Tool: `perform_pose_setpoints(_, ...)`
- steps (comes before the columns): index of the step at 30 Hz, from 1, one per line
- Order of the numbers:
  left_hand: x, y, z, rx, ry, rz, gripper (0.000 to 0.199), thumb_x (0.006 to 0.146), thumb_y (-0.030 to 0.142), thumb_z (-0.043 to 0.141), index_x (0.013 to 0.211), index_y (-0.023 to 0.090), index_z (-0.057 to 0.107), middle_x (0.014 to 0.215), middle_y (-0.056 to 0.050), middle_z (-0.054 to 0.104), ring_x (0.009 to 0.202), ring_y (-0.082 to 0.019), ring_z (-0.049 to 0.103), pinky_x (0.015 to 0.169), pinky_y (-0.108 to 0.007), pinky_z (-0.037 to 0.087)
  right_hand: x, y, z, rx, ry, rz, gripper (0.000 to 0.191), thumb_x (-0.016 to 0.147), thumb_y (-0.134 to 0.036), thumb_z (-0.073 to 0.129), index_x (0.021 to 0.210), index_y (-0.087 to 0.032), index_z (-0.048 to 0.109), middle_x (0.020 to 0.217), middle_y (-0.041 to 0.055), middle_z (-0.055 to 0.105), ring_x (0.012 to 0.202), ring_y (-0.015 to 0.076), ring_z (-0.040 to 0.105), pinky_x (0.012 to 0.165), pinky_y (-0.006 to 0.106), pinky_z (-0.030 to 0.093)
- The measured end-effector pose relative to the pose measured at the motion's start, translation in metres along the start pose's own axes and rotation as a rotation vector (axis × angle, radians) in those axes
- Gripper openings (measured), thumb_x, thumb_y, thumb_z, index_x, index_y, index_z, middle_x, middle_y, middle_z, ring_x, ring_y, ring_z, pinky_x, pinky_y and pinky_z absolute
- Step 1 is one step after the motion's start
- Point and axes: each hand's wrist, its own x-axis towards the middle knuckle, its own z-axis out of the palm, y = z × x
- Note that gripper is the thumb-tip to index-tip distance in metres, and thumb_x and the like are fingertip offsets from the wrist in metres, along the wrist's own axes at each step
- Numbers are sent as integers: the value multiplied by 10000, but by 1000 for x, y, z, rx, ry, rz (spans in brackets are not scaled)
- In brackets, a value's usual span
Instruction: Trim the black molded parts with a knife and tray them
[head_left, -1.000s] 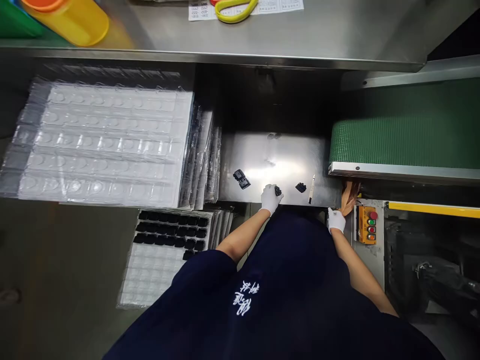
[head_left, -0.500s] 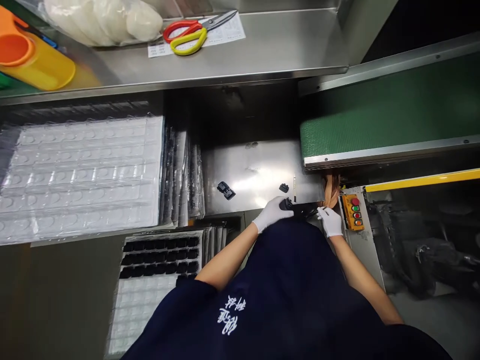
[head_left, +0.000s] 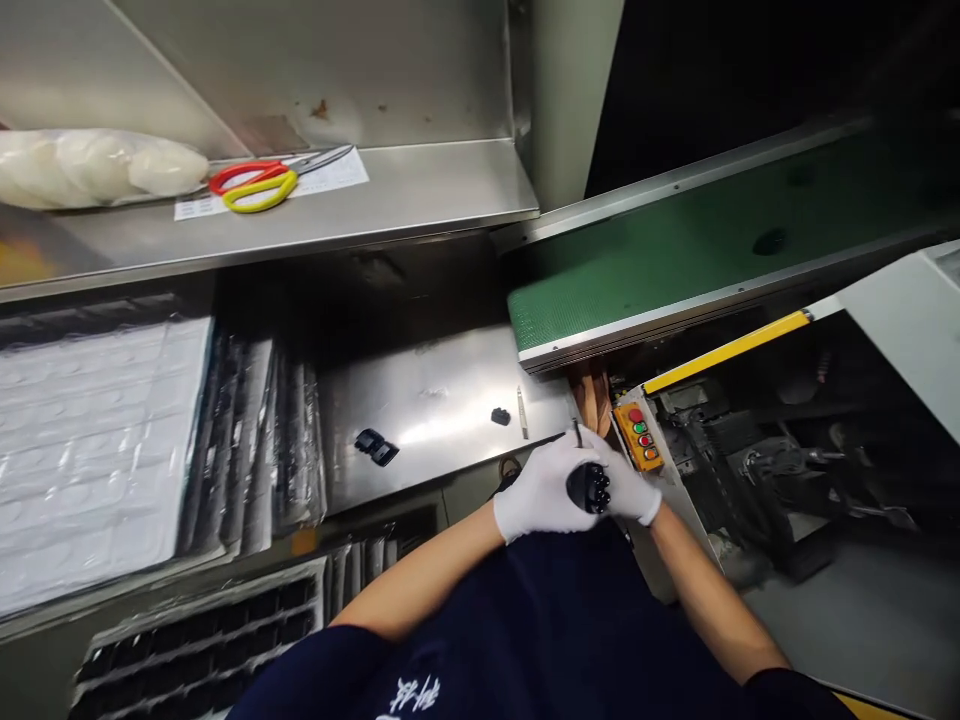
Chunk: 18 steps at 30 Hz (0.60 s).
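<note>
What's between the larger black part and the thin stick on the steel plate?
The head view shows a small black piece lying between them on the steel plate.

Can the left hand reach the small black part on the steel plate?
Probably yes: nothing lies between the left hand and the small black part, though that hand holds a black piece.

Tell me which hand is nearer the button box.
Right. The right hand is just below the button box, almost beside it; the left hand is farther away to the left, on the far side of the black part between the hands.
</note>
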Motion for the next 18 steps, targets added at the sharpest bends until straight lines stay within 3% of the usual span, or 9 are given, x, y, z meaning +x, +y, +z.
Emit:
perform_pose_setpoints(3,-3,19,-3,-142,86,52,408,625,302,783,1017,240,688,1036,-88,710,951,-296,674,892,-473,580,2,10,18,-133,3,-26,292,916,-288,603,1184,-303,720,1153,78,725,1144,255,666,1093,417,532)
perform_pose_setpoints(5,-10,22,-8,-208,82,1,385,658,281,776,1029,248,678,1117,-86,714,1025,-303,685,948,-479,573,-2,16,18,-157,40,-27,268,912,-254,573,1135,-271,720,1146,92,723,1149,266,661,1089,437,524)
perform_pose_setpoints(8,-23,4,-26,-148,219,-275,336,755,268,721,1086,255,660,1243,-94,692,1082,-288,689,997,-449,558,-14,25,5,-237,24,127,329,866,-166,547,1159,-222,687,1185,98,717,1156,244,661,1058,390,519)
perform_pose_setpoints(10,-31,-23,-39,21,361,-529,363,786,255,674,1147,255,638,1189,-92,707,1025,-284,697,959,-438,560,-20,28,-3,-327,-96,293,325,865,-127,517,1127,-219,685,1130,74,734,1084,208,680,977,318,521)
perform_pose_setpoints(11,-35,-39,-44,105,372,-624,369,774,241,677,1141,242,640,1125,-98,717,999,-302,693,928,-447,556,-21,30,-5,-363,-173,353,280,882,-135,510,1077,-219,693,1063,59,743,1019,198,687,922,294,516)
perform_pose_setpoints(13,-43,-71,-51,218,289,-743,313,708,208,722,1016,210,672,991,-108,729,889,-324,691,851,-449,546,-18,30,-1,-389,-312,394,146,923,-227,548,935,-215,693,907,36,735,871,191,679,808,272,488)
perform_pose_setpoints(14,-47,-86,-52,352,130,-790,280,732,244,720,1004,202,665,984,-116,728,854,-319,689,825,-438,541,-15,29,2,-393,-364,395,152,935,-302,579,870,-210,681,839,31,719,806,188,664,760,267,465)
perform_pose_setpoints(18,-60,-124,-46,466,-36,-837,249,722,195,718,968,176,685,974,-139,731,860,-306,691,850,-398,511,0,16,17,-524,-518,429,370,962,-550,584,837,-212,668,819,55,718,777,206,668,675,268,393)
